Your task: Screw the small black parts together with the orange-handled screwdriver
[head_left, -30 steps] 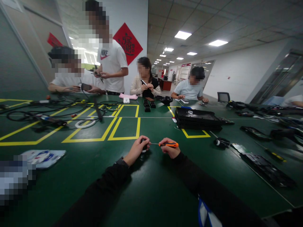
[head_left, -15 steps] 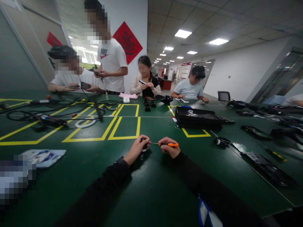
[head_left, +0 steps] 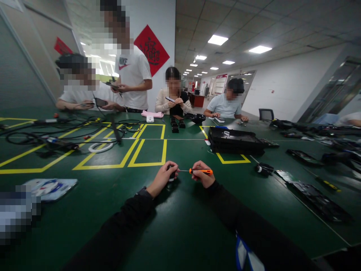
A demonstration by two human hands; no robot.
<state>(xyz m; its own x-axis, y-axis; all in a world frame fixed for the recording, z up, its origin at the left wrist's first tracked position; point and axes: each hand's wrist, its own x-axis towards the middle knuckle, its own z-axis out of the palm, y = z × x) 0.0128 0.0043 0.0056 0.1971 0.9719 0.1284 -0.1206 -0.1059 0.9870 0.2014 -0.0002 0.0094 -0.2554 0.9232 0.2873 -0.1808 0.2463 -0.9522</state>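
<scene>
On the green desk, just this side of the yellow taped boxes, the person's two hands meet over a small job. From the head camera, the left hand is curled tight around a small black part, standing it on the desk surface; most of the part is hidden by the fingers, so I cannot tell what it is. The right hand sits just beside it, fingers pinched shut on the orange-handled screwdriver, which lies level with its thin shaft pointing at the black part and its tip at or very near it. Both forearms are in dark sleeves. Beyond the taped boxes, a stack of black trays rests to the right, and a tangle of cables spreads to the left. Nearer than the boxes, at the left edge, lies a flat white and blue packet. Far past the boxes, four other people sit or stand at the opposite side of the desk, their own hands busy with small items.
</scene>
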